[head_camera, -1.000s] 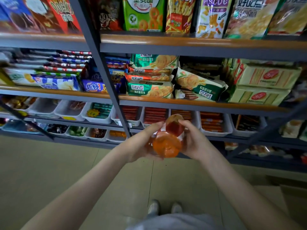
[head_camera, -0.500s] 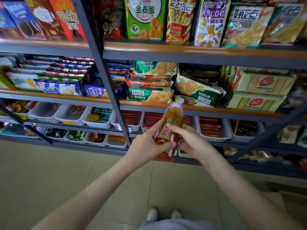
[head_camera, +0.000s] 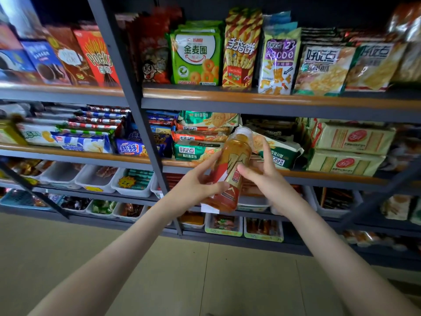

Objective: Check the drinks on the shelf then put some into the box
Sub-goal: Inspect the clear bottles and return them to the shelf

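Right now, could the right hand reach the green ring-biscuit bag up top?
Probably yes: the green bag stands at the open shelf front, but the right hand must first leave the bottle to the left hand.

Stock count: drink bottle [head_camera: 237, 153], 1. Hands, 2: left hand [head_camera: 196, 185], right hand [head_camera: 266, 179]. Beige cracker packs [head_camera: 350, 139], 2, stacked. Red Pocky box [head_camera: 98, 58], 1. Green ring-biscuit bag [head_camera: 196, 58], 1.

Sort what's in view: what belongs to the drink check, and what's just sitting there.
Job: orange drink bottle, held between left hand and right hand. The box is not in view.

Just there: Pocky box, green ring-biscuit bag, stacked cracker packs, white snack bins, shelf.
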`<state>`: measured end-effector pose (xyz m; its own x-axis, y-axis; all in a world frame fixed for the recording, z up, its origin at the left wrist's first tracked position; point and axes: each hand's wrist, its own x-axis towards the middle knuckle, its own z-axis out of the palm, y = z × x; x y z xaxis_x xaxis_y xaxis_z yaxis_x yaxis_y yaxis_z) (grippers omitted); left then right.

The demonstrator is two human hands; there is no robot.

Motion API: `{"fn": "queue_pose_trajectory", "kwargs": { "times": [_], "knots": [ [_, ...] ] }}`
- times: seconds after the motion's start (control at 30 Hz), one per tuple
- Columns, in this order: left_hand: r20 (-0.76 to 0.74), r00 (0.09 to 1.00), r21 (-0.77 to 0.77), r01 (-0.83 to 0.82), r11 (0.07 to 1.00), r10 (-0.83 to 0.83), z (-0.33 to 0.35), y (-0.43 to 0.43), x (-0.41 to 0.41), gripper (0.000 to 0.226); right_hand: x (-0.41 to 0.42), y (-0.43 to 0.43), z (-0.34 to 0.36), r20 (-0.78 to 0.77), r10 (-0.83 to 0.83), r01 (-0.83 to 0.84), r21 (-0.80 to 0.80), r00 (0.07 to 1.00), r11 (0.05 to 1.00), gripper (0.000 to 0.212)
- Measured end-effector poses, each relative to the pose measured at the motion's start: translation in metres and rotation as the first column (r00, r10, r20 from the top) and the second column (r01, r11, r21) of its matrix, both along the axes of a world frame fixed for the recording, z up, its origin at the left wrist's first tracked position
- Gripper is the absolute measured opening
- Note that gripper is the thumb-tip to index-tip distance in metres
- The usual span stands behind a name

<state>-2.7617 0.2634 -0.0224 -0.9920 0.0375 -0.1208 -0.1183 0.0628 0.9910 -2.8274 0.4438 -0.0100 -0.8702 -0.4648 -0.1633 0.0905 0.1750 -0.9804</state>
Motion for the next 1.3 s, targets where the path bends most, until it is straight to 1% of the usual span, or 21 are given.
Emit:
{"fn": "queue_pose_trajectory", "kwargs": {
  "times": [0.13, 0.23, 0.3, 0.4, 0.5, 0.53, 0.6, 0.67, 0.73, 0.77, 0.83, 0.9, 0.97, 1.0, 1.03, 1.07, 1.1, 1.13, 1.2, 1.23, 1.3],
  "knots": [
    [-0.199, 0.98, -0.288, -0.029, 0.957, -0.031, 0.016, 0.007, -0.011, 0.08, -0.003, -0.001, 0.019, -0.269, 0.056, -0.036, 0.08, 0.961, 0.996, 0.104],
    [-0.309, 0.95, -0.437, -0.091, 0.895, -0.054, 0.041, 0.015, -0.019, 0.084, -0.013, 0.0, 0.04, -0.371, -0.006, -0.012, -0.046, 0.929, 0.999, 0.108],
    [-0.375, 0.924, -0.474, -0.127, 0.871, -0.07, 0.058, 0.016, -0.026, 0.085, -0.021, 0.003, 0.057, -0.423, -0.019, -0.038, -0.126, 0.906, 0.991, 0.109],
    [-0.451, 0.881, -0.48, -0.105, 0.871, -0.142, 0.084, 0.012, -0.042, 0.08, -0.031, 0.008, 0.086, -0.545, -0.07, -0.049, -0.2, 0.835, 0.978, 0.109],
    [-0.527, 0.83, -0.458, -0.094, 0.884, -0.185, 0.126, 0.008, -0.059, 0.07, -0.044, 0.01, 0.124, -0.686, -0.134, -0.067, -0.258, 0.715, 0.964, 0.111],
    [-0.57, 0.803, -0.445, -0.125, 0.887, -0.173, 0.141, 0.005, -0.066, 0.066, -0.049, 0.011, 0.139, -0.726, -0.16, -0.071, -0.277, 0.669, 0.958, 0.111],
    [-0.668, 0.737, -0.438, -0.278, 0.855, -0.102, 0.173, -0.004, -0.079, 0.055, -0.062, 0.01, 0.17, -0.803, -0.228, -0.069, -0.316, 0.551, 0.946, 0.11],
    [-0.779, 0.626, -0.422, -0.484, 0.766, -0.033, 0.203, -0.014, -0.09, 0.05, -0.074, 0.006, 0.202, -0.849, -0.303, -0.072, -0.368, 0.434, 0.927, 0.11],
    [-0.865, 0.5, -0.418, -0.675, 0.608, -0.04, 0.23, -0.024, -0.098, 0.049, -0.088, -0.003, 0.231, -0.866, -0.389, -0.052, -0.425, 0.313, 0.904, 0.11],
    [-0.885, 0.461, -0.421, -0.738, 0.527, -0.063, 0.242, -0.029, -0.103, 0.049, -0.097, -0.009, 0.244, -0.872, -0.424, -0.034, -0.444, 0.245, 0.895, 0.109],
    [-0.906, 0.407, -0.421, -0.822, 0.384, -0.122, 0.263, -0.042, -0.114, 0.047, -0.115, -0.021, 0.268, -0.881, -0.461, 0.0, -0.463, 0.106, 0.886, 0.102],
    [-0.924, 0.326, -0.372, -0.889, 0.267, -0.202, 0.278, -0.06, -0.129, 0.048, -0.135, -0.033, 0.285, -0.884, -0.468, 0.041, -0.468, 0.004, 0.883, 0.098],
    [-0.938, 0.245, -0.294, -0.937, 0.19, -0.247, 0.29, -0.08, -0.148, 0.047, -0.153, -0.044, 0.299, -0.89, -0.445, 0.084, -0.453, -0.098, 0.888, 0.099],
    [-0.943, 0.215, -0.261, -0.952, 0.161, -0.254, 0.295, -0.09, -0.158, 0.046, -0.161, -0.05, 0.304, -0.892, -0.413, 0.126, -0.438, -0.184, 0.89, 0.1],
    [-0.945, 0.197, -0.239, -0.961, 0.14, -0.263, 0.301, -0.098, -0.167, 0.046, -0.168, -0.057, 0.308, -0.891, -0.365, 0.178, -0.419, -0.269, 0.891, 0.102],
    [-0.943, 0.186, -0.227, -0.966, 0.124, -0.275, 0.306, -0.107, -0.176, 0.046, -0.174, -0.064, 0.311, -0.892, -0.322, 0.22, -0.4, -0.318, 0.89, 0.102],
    [-0.939, 0.185, -0.224, -0.968, 0.109, -0.291, 0.311, -0.114, -0.184, 0.047, -0.179, -0.07, 0.314, -0.905, -0.293, 0.25, -0.375, -0.309, 0.893, 0.101],
    [-0.934, 0.187, -0.225, -0.97, 0.094, -0.305, 0.315, -0.121, -0.192, 0.048, -0.182, -0.077, 0.318, -0.928, -0.281, 0.27, -0.343, -0.243, 0.9, 0.101],
    [-0.926, 0.201, -0.235, -0.969, 0.073, -0.32, 0.323, -0.135, -0.207, 0.05, -0.186, -0.089, 0.327, -0.962, -0.268, 0.301, -0.272, -0.055, 0.914, 0.1],
    [-0.922, 0.215, -0.247, -0.967, 0.062, -0.323, 0.327, -0.14, -0.214, 0.052, -0.19, -0.094, 0.332, -0.966, -0.26, 0.32, -0.244, 0.007, 0.915, 0.1],
    [-0.912, 0.249, -0.279, -0.959, 0.048, -0.327, 0.334, -0.15, -0.226, 0.056, -0.194, -0.104, 0.342, -0.963, -0.262, 0.347, -0.226, 0.062, 0.91, 0.103]
  ]
}}
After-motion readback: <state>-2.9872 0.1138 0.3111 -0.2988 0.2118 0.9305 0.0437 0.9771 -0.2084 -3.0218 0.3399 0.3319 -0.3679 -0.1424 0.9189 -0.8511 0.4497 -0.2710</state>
